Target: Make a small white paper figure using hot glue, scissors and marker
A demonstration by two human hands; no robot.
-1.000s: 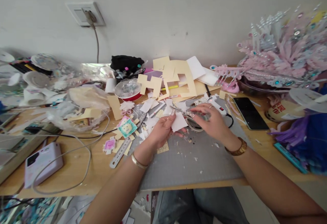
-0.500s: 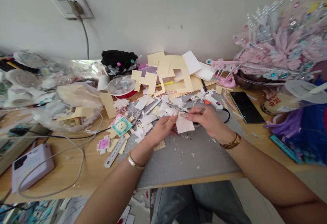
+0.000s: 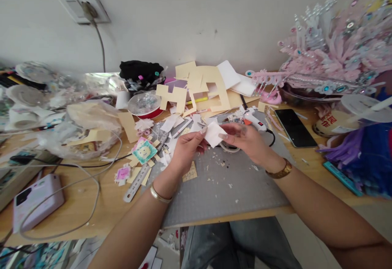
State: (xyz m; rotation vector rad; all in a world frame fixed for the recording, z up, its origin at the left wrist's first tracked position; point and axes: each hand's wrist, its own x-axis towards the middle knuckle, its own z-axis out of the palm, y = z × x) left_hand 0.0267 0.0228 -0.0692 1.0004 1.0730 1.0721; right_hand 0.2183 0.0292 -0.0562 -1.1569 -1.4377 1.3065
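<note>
Because both hands meet over the far part of the grey gridded cutting mat (image 3: 220, 197), the thin four-sided white sheet (image 3: 215, 134) between them is held up off that surface. The left hand (image 3: 189, 148) pinches its left edge between thumb and fingers; the right hand (image 3: 246, 140), thumb to the front, grips its right edge. A pale rounded loop (image 3: 231, 149) shows partly under the right hand – perhaps a scissor handle, though too hidden to be sure.

The sheet looks cut to a rough square, with no colour or trim on its visible face, so shaping seems well along and decoration not begun; whether more trimming is left cannot be told. Left of the hands lie torn-looking white scraps (image 3: 168, 122), then a teal-bordered square with a cream centre (image 3: 143, 150), which appears coloured already, beside a silver metal ruler (image 3: 136, 183). Beyond, toward the wall, cream card sheets with cut-out openings (image 3: 199, 79) suggest cutting done. Far right of the sheet rests a white glue gun with a red switch (image 3: 255, 121) – in neither hand.
</note>
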